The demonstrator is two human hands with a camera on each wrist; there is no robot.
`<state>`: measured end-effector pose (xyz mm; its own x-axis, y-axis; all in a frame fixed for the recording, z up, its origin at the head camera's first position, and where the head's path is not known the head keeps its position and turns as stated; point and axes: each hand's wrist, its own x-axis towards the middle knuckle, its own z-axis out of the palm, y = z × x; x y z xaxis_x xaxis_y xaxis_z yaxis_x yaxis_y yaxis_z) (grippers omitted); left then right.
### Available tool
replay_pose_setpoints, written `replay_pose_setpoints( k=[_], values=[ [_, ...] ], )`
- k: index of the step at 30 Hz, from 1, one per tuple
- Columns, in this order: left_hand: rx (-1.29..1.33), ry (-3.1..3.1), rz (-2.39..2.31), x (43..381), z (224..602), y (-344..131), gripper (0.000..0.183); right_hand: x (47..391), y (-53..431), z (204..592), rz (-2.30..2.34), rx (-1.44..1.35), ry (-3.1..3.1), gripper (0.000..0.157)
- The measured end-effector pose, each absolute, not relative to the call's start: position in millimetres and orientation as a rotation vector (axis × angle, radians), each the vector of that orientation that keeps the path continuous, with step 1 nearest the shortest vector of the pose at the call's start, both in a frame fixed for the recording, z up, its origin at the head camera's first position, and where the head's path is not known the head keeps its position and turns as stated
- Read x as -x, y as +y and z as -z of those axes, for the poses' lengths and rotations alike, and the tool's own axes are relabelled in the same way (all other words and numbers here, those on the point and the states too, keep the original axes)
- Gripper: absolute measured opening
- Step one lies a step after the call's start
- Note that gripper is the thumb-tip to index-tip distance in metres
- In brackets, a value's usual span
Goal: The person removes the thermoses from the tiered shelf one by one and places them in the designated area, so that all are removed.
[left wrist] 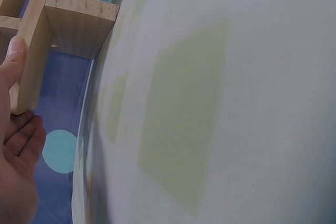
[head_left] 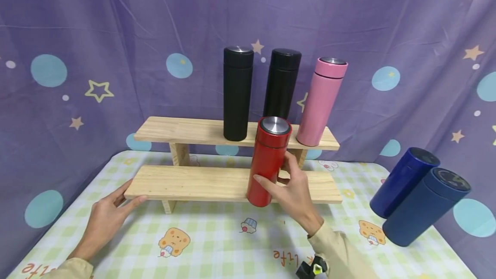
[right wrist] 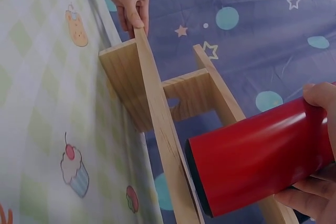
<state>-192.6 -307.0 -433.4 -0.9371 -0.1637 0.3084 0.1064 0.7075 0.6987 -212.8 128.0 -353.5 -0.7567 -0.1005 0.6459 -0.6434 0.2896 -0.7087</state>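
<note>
My right hand [head_left: 296,190] grips a red thermos flask [head_left: 266,162] round its lower body, thumb across the front. The flask leans slightly, silver-topped lid up, in front of the two-step wooden shelf [head_left: 193,182]. In the right wrist view, the flask's dark base [right wrist: 199,179] is right at the lower board's edge. At the lower board's left end, my left hand [head_left: 106,216] pinches the corner; the left wrist view has the thumb on one face and the fingers curled by the end. On the upper board stand two black flasks [head_left: 237,94] [head_left: 282,83] and a pink flask [head_left: 322,102].
To the right on the checked tablecloth [head_left: 217,244] stand a glossy blue flask [head_left: 403,184] and a matte navy flask [head_left: 424,210], close together. A purple curtain [head_left: 131,25] with stars and dots hangs behind the table.
</note>
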Motion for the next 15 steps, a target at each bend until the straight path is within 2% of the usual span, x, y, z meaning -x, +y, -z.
replay_pose_setpoints(
  k=[15],
  values=[
    [-0.039,-2.562,1.062,192,433,-306,0.081,225,97,355,-1.519,-0.693,-2.094,0.070]
  ],
)
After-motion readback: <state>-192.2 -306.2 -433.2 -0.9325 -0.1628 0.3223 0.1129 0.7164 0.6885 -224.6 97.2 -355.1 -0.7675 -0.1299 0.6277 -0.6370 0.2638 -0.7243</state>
